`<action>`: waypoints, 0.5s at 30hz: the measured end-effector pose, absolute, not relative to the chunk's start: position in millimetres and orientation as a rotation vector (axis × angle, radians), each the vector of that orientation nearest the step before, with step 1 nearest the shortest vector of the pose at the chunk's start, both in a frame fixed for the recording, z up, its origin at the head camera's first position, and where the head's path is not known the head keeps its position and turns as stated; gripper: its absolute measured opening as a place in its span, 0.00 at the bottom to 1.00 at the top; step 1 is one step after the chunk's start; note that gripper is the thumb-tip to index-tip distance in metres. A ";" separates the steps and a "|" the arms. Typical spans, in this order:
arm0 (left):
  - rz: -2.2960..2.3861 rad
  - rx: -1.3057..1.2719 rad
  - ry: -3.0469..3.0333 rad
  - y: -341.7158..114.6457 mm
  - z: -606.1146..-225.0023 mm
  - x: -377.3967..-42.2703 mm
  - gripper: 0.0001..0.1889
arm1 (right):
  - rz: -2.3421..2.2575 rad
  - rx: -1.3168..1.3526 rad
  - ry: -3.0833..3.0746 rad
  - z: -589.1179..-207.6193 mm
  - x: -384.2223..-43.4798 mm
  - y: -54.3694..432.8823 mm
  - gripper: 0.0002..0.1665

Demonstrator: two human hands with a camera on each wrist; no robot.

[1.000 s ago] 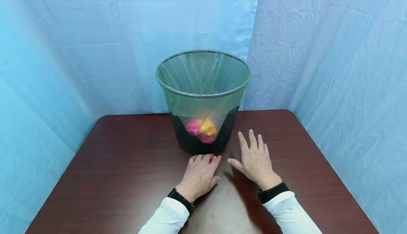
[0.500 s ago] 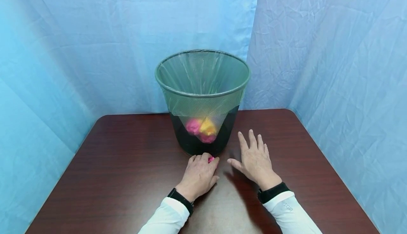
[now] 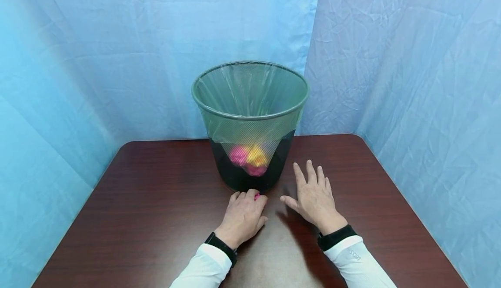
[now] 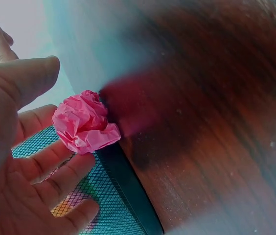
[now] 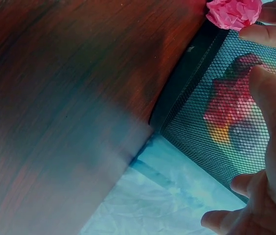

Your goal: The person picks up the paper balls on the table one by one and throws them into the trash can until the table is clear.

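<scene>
A crumpled pink paper ball [image 4: 84,122] lies on the table at the foot of the mesh wastebasket [image 3: 250,125]. My left hand [image 3: 242,216] reaches over it from the front, so the head view shows only a sliver of pink by the forefinger. In the left wrist view the fingers [image 4: 59,183] are spread and touch the ball's side, while the thumb stays apart from it. To the right of the basket, my right hand [image 3: 313,199] hovers palm down above the table, fingers straight and spread, holding nothing.
Pink and yellow crumpled paper balls [image 3: 256,155] show through the mesh inside the basket, which has a clear plastic liner over its rim. The dark wood table [image 3: 156,209] is bounded by light blue cloth [image 3: 137,53] at the back and both sides.
My left hand has shifted slightly left, and the bit of pink ball showing beside it has moved left too. The right hand and the basket have stayed put.
</scene>
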State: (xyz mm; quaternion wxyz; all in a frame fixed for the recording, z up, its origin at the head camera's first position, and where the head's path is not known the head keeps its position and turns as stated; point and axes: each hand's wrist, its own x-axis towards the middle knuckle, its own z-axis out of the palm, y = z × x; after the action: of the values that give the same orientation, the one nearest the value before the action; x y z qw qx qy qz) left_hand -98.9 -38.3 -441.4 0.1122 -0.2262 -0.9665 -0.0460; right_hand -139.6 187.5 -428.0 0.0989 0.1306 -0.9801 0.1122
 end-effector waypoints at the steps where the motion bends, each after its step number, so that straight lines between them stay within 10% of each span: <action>1: -0.135 -0.660 -2.839 -38.5 -441.6 -99.1 0.22 | 0.332 0.388 -2.899 -428.2 -139.5 187.5 0.61; 15: -0.065 -0.645 -2.772 -41.2 -444.0 -100.0 0.17 | 0.346 0.396 -2.893 -429.1 -139.8 187.7 0.61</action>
State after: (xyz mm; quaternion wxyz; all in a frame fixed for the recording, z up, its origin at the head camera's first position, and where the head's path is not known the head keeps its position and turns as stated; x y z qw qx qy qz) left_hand -100.0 -41.2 -444.0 0.1470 -0.2243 -0.9631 -0.0226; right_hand -139.8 187.7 -429.1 0.1007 0.1340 -0.9789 0.1170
